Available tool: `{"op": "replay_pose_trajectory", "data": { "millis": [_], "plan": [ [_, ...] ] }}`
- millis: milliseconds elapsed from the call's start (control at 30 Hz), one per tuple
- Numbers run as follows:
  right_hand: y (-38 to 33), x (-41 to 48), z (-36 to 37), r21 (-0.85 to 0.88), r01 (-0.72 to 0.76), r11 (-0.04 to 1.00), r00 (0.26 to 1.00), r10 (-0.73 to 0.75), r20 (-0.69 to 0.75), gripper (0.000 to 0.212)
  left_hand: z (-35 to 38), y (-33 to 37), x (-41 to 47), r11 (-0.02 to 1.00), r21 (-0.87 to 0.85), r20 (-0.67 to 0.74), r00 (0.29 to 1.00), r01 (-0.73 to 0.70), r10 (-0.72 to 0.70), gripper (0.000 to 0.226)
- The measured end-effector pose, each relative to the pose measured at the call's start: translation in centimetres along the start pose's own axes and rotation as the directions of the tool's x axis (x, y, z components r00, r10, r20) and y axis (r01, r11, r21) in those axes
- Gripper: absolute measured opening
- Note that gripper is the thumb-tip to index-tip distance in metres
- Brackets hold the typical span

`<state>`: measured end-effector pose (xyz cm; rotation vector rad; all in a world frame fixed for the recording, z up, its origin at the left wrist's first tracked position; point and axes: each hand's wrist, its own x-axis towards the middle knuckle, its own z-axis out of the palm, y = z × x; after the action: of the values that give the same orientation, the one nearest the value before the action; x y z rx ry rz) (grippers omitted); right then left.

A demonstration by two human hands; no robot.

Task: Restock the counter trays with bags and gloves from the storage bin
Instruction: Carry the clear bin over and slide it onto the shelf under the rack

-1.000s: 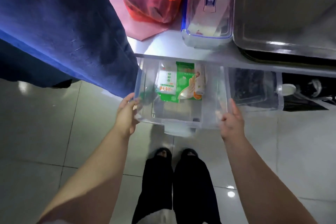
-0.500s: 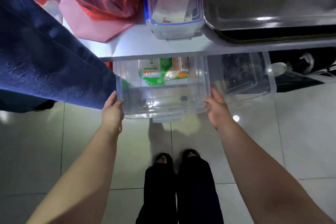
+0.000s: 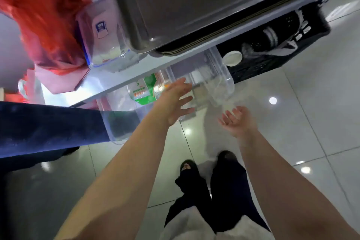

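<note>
A clear plastic storage bin [image 3: 120, 128] sits on the floor, partly under the counter edge. A green-and-white packet [image 3: 142, 91] lies inside it. My left hand [image 3: 173, 101] hovers over the bin's front with fingers spread, holding nothing. Out to the right, above the floor tiles, my right hand [image 3: 237, 122] is palm up with relaxed fingers, apart from the bin. On the counter above stand a clear lidded box with a blue rim [image 3: 105, 45] and a large steel tray [image 3: 194, 6].
A red plastic bag [image 3: 48, 25] lies on the counter at left. A second clear bin [image 3: 216, 76] and a black crate [image 3: 276, 45] sit under the counter. Dark blue cloth [image 3: 48, 126] hangs at left. My feet [image 3: 206, 169] stand on the glossy tiled floor.
Both hands have let go of the bin's sides and pulled back. The view has tilted and swung left. The bin sits further under the counter.
</note>
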<state>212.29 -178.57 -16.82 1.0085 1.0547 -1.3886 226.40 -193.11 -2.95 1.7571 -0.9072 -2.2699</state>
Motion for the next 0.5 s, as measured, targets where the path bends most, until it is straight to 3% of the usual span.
{"op": "replay_pose_trajectory", "data": {
  "millis": [100,267,400,500],
  "plan": [
    [-1.5,2.5,-0.7,0.044,-0.042,0.998,0.999,0.042,-0.002,0.042,4.9,0.4,3.6,0.992,0.074,0.054,0.993,0.103,-0.107,0.080],
    [-2.6,10.0,-1.0,-0.015,-0.075,0.997,0.993,0.076,0.086,0.035,10.3,-1.1,10.8,0.988,0.147,-0.005,0.999,0.053,-0.053,0.113],
    [-1.8,17.6,-0.8,-0.124,-0.076,0.989,0.991,0.088,0.100,0.045,11.3,-2.6,14.0,0.977,0.153,-0.014,0.988,-0.147,0.151,0.093],
    [-0.5,22.9,-0.3,-0.210,-0.109,0.972,0.978,0.142,0.154,0.032,9.1,-2.6,14.0,0.959,0.223,0.050,0.985,-0.174,0.167,0.067]
  ]
}}
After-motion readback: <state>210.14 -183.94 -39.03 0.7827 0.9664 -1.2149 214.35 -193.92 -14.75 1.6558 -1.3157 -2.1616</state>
